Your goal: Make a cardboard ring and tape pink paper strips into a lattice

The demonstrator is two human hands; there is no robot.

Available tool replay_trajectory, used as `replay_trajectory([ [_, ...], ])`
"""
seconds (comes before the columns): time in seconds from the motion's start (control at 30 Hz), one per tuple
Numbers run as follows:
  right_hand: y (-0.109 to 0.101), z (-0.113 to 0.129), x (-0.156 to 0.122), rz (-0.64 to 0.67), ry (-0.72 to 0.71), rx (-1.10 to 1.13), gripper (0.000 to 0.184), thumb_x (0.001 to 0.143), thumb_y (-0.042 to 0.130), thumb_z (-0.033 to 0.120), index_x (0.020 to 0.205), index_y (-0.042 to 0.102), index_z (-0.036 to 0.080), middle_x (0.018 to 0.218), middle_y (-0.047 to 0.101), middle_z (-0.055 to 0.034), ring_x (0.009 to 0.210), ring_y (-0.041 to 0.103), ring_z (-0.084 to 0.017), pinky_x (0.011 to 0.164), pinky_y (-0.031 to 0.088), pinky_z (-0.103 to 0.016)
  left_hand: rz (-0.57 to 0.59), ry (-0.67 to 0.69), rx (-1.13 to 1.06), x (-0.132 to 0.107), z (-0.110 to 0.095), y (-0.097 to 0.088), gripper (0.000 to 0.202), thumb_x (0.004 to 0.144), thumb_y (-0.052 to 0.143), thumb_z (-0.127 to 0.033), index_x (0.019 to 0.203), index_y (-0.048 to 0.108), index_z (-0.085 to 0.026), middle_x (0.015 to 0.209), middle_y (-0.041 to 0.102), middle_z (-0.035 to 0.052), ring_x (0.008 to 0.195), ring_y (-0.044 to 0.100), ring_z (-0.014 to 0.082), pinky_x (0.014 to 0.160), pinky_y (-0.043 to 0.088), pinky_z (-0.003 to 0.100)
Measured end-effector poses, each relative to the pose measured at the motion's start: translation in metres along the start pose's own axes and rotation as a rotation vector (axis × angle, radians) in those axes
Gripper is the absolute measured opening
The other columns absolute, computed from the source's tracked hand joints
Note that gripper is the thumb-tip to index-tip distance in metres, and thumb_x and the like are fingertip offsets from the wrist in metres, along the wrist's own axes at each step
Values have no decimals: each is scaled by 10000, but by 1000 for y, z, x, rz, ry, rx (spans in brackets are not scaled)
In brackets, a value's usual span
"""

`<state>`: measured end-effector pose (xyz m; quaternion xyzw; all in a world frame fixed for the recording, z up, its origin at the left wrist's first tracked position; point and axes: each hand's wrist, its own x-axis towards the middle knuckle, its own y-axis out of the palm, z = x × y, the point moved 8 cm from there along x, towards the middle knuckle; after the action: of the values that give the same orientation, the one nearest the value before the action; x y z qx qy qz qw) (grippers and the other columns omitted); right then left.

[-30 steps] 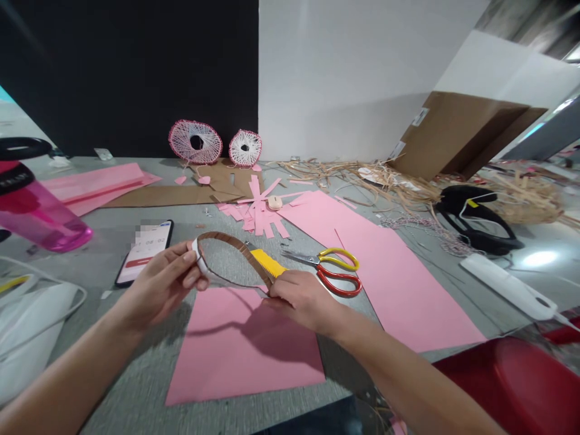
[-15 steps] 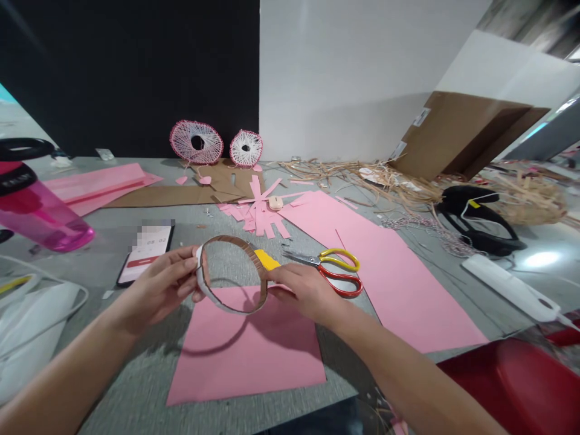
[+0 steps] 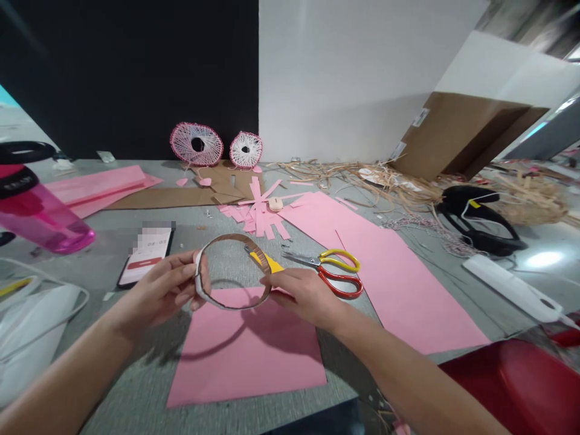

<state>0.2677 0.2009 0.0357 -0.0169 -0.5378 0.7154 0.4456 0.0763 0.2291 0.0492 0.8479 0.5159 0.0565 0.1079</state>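
Both of my hands hold a brown cardboard ring [image 3: 232,241] above a pink paper sheet [image 3: 247,350] on the grey table. My left hand [image 3: 165,293] pinches the ring's left side, where white tape wraps it. My right hand [image 3: 306,296] grips the ring's right side and also holds a yellow utility knife [image 3: 267,261], whose tip pokes up past the ring. Red and yellow scissors [image 3: 333,269] lie just right of my right hand.
A phone [image 3: 147,254] lies left of the ring, with a pink bottle [image 3: 34,208] further left. A large pink sheet [image 3: 376,266], pink scraps [image 3: 260,217], two string-wound discs [image 3: 197,144], straw, a black glue gun [image 3: 475,220], a cardboard box [image 3: 457,130] and a red seat [image 3: 512,386] surround them.
The ring has turned from a flattened, edge-on loop to a rounder shape facing me. My hands have shifted only slightly.
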Motion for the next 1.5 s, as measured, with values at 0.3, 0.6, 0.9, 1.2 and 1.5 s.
replay_trajectory([
  [0.3, 5, -3, 0, 46, 59, -60, 129, 927, 649, 197, 1055, 671, 189, 929, 774, -52, 816, 730, -172, 705, 515, -245, -8, 27, 25, 0, -4, 0, 294, 863, 695, -408, 710, 646, -162, 515, 450, -34, 453, 361, 89, 457, 413, 206],
  [0.6, 0, -1, 0, 33, 73, -41, 128, 944, 602, 159, 1038, 685, 180, 936, 766, -68, 828, 725, -180, 718, 523, -252, 5, 59, 14, -2, -10, 2, 322, 874, 686, -422, 684, 603, -175, 471, 382, -58, 444, 388, 95, 476, 419, 211],
  [0.9, -7, 1, 1, -46, 40, 8, 98, 929, 599, 141, 1002, 644, 187, 944, 731, -71, 832, 690, -175, 719, 514, -262, -3, 35, 8, -1, -5, -3, 355, 858, 706, -450, 668, 569, -182, 428, 331, -81, 419, 388, 94, 475, 429, 207],
  [1.2, -11, 13, 1, -63, -77, -31, 108, 962, 592, 201, 1062, 622, 176, 927, 738, -73, 827, 680, -182, 716, 507, -277, -24, 16, -47, 0, 0, -9, 321, 860, 720, -430, 700, 599, -179, 461, 356, -77, 458, 423, 91, 508, 439, 187],
  [1.5, -6, 18, -2, -56, -143, -126, 170, 978, 592, 256, 833, 645, 184, 741, 723, -26, 679, 654, -153, 623, 434, -257, -46, 3, -54, 0, -4, -5, 346, 834, 738, -455, 680, 579, -190, 431, 303, -83, 444, 347, 92, 487, 399, 184],
])
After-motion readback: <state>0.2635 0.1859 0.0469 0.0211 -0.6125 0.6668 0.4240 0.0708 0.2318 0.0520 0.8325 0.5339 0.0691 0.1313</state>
